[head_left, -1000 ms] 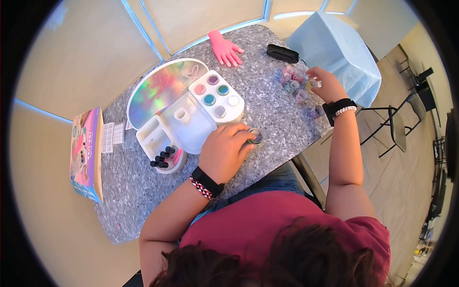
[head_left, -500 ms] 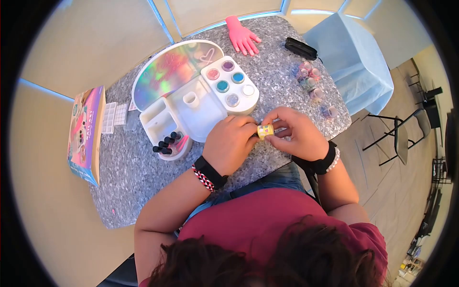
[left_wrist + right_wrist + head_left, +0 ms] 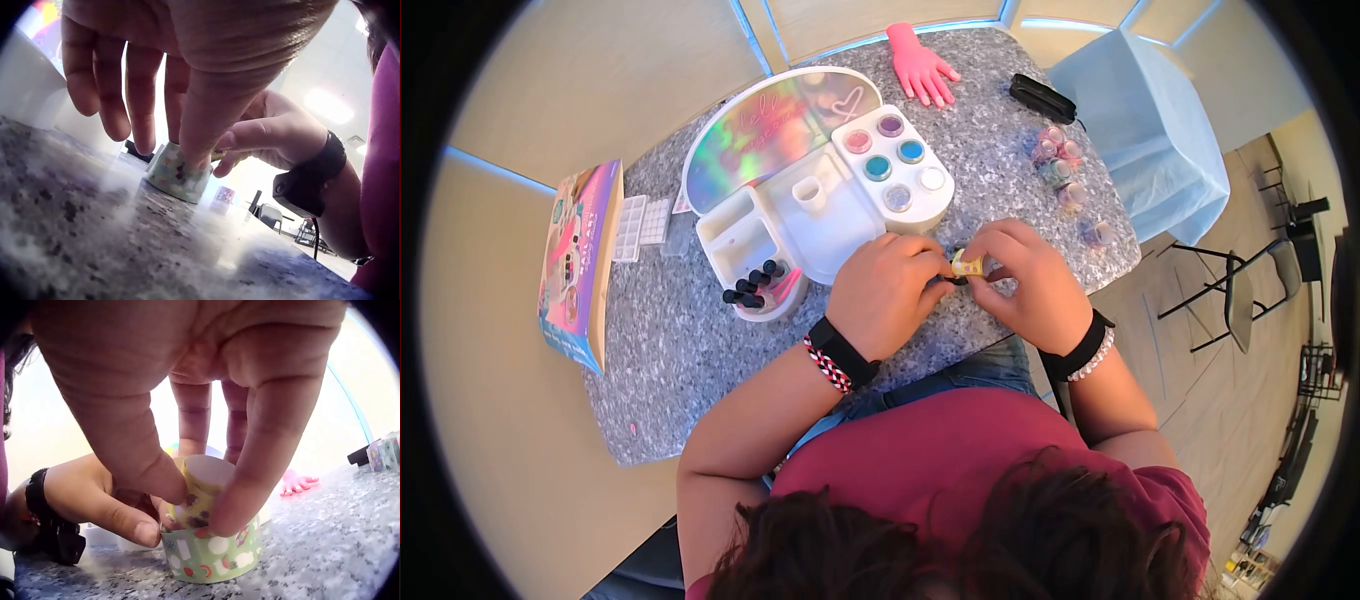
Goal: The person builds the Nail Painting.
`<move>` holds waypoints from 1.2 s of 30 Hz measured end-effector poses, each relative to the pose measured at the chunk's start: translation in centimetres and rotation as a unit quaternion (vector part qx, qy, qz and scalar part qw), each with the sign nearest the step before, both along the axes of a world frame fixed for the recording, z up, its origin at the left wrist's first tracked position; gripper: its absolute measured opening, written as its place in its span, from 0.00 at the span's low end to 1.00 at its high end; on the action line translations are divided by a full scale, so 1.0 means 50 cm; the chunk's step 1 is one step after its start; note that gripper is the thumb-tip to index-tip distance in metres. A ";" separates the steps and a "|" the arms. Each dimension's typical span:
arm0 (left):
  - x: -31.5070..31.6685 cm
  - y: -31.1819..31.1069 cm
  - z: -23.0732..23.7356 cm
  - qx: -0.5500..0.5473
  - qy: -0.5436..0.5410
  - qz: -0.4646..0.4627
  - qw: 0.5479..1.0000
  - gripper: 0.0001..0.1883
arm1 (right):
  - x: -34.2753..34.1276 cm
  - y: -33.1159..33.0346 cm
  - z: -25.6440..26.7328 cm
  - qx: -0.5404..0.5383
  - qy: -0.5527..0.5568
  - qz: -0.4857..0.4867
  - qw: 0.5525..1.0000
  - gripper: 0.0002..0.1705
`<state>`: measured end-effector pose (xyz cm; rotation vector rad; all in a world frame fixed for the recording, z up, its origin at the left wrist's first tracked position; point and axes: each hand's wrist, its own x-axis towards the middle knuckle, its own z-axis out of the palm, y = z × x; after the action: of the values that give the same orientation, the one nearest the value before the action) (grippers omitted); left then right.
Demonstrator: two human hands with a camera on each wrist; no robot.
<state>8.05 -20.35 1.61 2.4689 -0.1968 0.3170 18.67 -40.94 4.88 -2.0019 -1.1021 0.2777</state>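
Between thumb and fingertips, my right hand (image 3: 1037, 285) pinches a small roll of yellow patterned tape (image 3: 203, 487). Its lower part sits inside the rim of a wider roll of green patterned tape (image 3: 215, 556), which stands upright on the speckled table. My left hand (image 3: 885, 290) holds that green roll, its thumb pressed on the near side in the left wrist view. The green roll is mostly hidden by fingers in the head view. Both hands meet close to the table's front edge, right of a white nail kit case (image 3: 825, 230).
Several small tape rolls (image 3: 1055, 160) cluster at the right, below a black pouch (image 3: 1043, 99). A pink practice hand (image 3: 921, 70) lies at the back. Black-capped bottles (image 3: 750, 285) and glitter pots (image 3: 878, 167) sit in the case. A colourful box (image 3: 580, 260) stands far left.
My right hand picked up the yellow roll from the cluster at the right and brought it to my left hand. It now tilts down into the green roll. My left hand stayed there.
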 end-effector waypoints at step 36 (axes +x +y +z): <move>-0.003 -0.003 0.028 -0.014 0.063 0.080 0.995 0.14 | 0.017 0.001 -0.043 0.005 -0.166 0.037 0.985 0.10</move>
<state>7.90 -20.48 2.99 2.4723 0.0585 0.2286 19.51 -40.88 2.75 -2.0484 -1.3825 -0.0281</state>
